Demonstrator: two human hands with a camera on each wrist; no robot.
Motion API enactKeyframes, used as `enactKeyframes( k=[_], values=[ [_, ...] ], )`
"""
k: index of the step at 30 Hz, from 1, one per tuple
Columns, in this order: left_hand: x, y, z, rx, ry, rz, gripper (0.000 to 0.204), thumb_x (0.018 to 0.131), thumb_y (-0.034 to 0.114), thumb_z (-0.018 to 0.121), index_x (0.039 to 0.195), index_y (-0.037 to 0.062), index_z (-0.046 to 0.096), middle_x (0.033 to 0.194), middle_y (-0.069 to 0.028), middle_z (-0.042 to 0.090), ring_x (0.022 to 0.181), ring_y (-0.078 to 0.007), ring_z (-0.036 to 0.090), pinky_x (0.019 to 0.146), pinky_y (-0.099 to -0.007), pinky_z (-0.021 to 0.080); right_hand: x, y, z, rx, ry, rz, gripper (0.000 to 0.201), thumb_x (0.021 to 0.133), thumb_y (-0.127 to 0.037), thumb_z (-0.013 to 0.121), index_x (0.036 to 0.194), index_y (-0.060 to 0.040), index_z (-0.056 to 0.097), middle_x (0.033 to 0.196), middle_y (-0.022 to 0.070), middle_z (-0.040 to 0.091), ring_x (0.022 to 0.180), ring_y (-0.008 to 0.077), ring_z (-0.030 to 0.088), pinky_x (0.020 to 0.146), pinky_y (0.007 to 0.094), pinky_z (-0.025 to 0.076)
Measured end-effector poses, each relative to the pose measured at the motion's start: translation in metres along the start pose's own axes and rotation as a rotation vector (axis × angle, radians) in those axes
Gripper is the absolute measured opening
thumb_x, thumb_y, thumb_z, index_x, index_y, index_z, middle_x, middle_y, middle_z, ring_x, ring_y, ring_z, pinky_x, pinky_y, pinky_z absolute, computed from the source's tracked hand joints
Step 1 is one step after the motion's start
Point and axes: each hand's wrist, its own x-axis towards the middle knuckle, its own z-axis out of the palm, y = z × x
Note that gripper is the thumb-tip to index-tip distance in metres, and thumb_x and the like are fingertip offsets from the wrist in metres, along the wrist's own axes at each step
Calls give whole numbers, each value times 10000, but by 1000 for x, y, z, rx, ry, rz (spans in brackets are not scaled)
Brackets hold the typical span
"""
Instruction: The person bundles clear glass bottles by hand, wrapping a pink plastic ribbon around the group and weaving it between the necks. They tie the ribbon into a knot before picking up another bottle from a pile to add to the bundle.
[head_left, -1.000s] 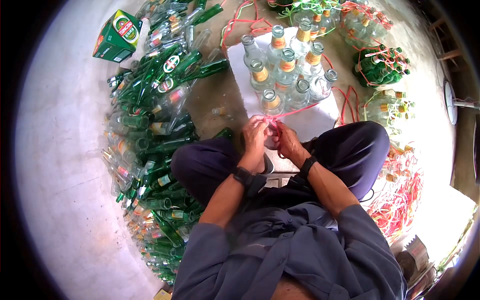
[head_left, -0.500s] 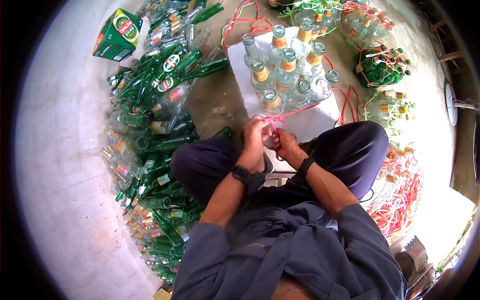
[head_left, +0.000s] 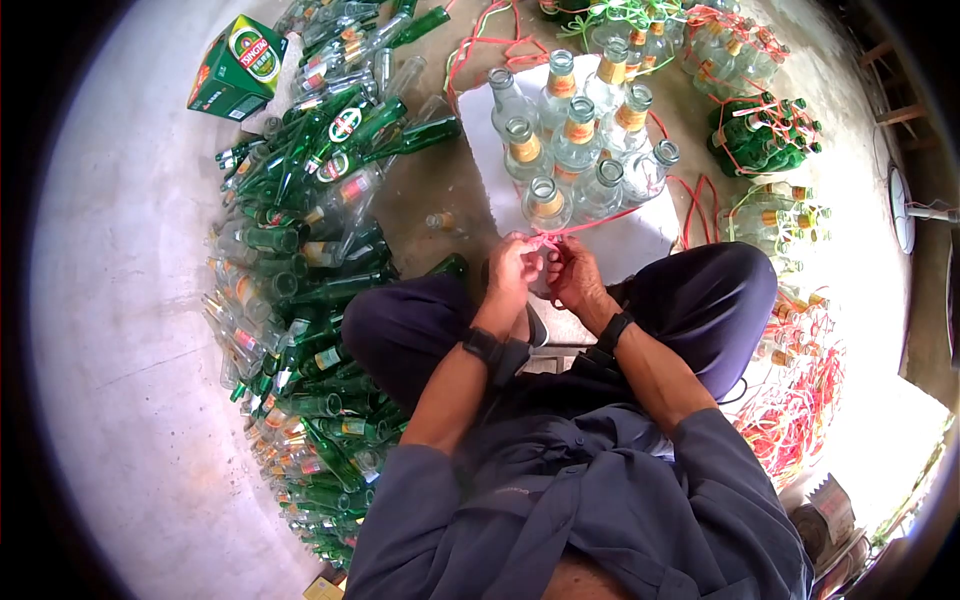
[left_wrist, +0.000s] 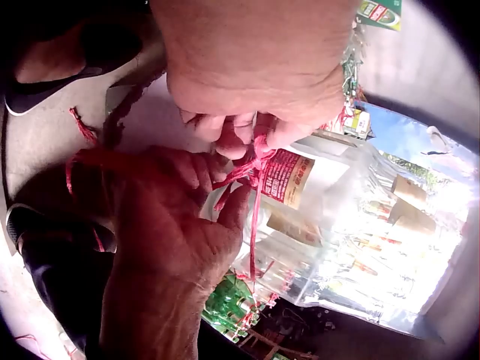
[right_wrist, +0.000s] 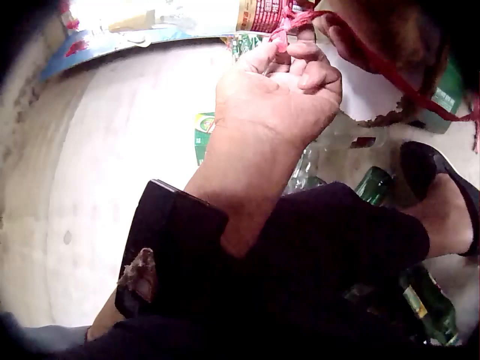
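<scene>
My left hand and right hand meet close together in front of a group of clear glass bottles. Between thumb and fingers, each hand pinches a pinkish-red plastic string that runs around the bottles' near side. In the left wrist view, a small knot lies between the fingertips of both hands, beside a bottle's red label. One strand hangs off from it. The right wrist view shows a long string tail trailing past my right hand. The bottles stand upright on a white board.
Left, a long heap of green and clear bottles lies along the floor, with a green Tsingtao box behind. Bundles of tied green bottles stand at right. A tangle of red string lies beside my right knee.
My right hand has shifted slightly up toward the knot, and its fingers have come nearer the left hand's. The bottles keep their places.
</scene>
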Motion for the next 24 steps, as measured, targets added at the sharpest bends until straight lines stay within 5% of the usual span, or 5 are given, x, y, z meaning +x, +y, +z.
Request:
enactKeyframes(
  k=[7,24],
  values=[
    [3,-6,-7,17,28,54,108,788,92,599,890,87,563,797,-36,622,544,-129,522,419,-217,313,2,0,-2,-96,111,-11,120,952,-177,585,952,-58,574,732,-12,538,564,58,434,470,183,364],
    [-5,-3,5,187,19,149,139,837,114,658,938,59,580,799,-37,612,526,-93,500,412,-209,318,0,7,-2,-206,167,-14,117,936,-168,611,929,-51,605,706,-2,557,540,53,443,442,178,345]
  ],
)
